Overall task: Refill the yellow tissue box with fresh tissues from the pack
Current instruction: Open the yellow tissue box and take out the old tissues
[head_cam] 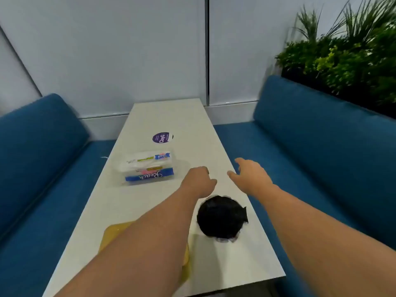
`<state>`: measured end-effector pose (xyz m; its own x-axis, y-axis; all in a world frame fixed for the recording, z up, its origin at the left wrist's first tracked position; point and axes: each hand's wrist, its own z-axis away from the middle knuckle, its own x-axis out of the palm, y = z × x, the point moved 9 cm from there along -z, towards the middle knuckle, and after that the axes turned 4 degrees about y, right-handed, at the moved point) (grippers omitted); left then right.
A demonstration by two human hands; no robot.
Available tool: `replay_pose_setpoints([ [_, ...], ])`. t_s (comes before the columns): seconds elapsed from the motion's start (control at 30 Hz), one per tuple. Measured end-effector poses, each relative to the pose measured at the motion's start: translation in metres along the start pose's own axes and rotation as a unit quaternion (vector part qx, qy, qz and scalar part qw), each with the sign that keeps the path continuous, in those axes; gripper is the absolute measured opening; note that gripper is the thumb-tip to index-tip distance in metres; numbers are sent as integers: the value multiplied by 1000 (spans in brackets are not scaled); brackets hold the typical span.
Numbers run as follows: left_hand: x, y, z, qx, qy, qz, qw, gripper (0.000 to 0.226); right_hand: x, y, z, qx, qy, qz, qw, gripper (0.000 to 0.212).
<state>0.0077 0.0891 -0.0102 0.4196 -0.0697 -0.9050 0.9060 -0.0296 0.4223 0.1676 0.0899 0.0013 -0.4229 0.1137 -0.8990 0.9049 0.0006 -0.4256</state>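
Observation:
The tissue pack, clear plastic with a blue printed band, lies on the white table left of centre. The yellow tissue box sits near the table's front edge, mostly hidden under my left forearm. My left hand hovers just right of the pack with its fingers curled and nothing in it. My right hand is stretched out over the table's right side, fingers apart and empty.
A black round object rests on the table below both hands. A purple round sticker lies farther back. Blue sofas flank the table on both sides. Green plants stand behind the right sofa.

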Motion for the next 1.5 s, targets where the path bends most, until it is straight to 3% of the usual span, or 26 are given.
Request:
replay_pose_setpoints([
  [0.17, 70, -22, -5, -74, -72, -18, 994, 44, 77, 51, 15, 78, -112, -5, 991, 61],
  [0.3, 110, -39, -5, -130, -116, -24, 984, 46, 107, 72, 25, 118, -151, -18, 981, 62],
  [0.5, 135, -49, -1, -193, -98, 18, 976, 48, 133, 83, 28, 195, -155, -96, 964, 55],
  [0.63, 141, -43, -2, -171, -109, 19, 979, 31, 140, 88, 30, 205, -152, -126, 959, 27],
  [0.7, 133, -35, -5, -151, -95, 38, 983, 29, 133, 84, 26, 200, -123, -226, 945, 18],
  [0.8, 100, -20, -8, -128, -40, 143, 981, 31, 106, 66, 19, 231, -70, -451, 859, 12],
  [0.9, 49, -8, -4, -122, 32, 291, 948, 34, 74, 32, 11, 211, -78, -600, 767, 6],
  [0.97, 17, -5, 6, -127, 52, 367, 920, 34, 55, 6, 8, 177, -93, -668, 717, 9],
  [1.07, -18, -12, 29, -159, 57, 447, 879, 38, 44, -34, 12, 144, -139, -730, 653, 31],
  [1.17, -43, -30, 58, -214, 77, 527, 819, 47, 48, -83, 28, 131, -190, -750, 620, 39],
  [1.23, -62, -41, 73, -206, 92, 541, 810, 47, 51, -117, 40, 119, -208, -754, 612, 34],
  [1.33, -94, -62, 91, -131, 137, 501, 845, 47, 56, -166, 61, 91, -223, -756, 608, 29],
  [1.5, -131, -131, 127, -144, 231, 376, 886, 40, 74, -232, 98, 37, -202, -665, 718, 21],
])
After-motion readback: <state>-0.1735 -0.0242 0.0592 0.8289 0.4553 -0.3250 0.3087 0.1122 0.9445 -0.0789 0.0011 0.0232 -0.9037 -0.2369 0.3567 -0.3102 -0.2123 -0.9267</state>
